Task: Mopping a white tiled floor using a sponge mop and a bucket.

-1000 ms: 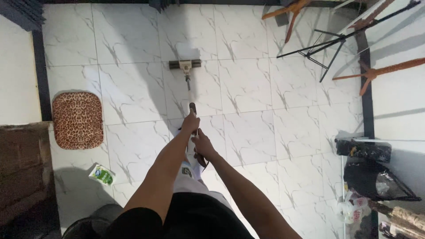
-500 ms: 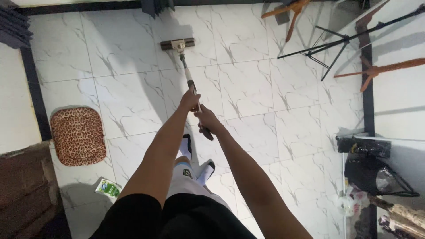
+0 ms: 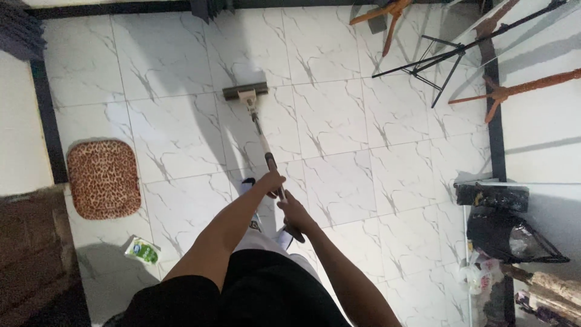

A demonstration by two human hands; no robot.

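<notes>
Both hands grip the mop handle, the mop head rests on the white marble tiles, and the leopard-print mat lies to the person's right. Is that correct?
Not quite. The head view shows the leopard-print mat on the person's left, by the dark border strip. The rest holds: left hand and right hand both grip the mop handle, and the mop head rests on the white marble tiles.

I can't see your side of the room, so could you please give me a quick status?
Left hand and right hand both gripping the mop handle. Mop head flat on white tiles. Leopard-print mat off left, clear of it.
</notes>
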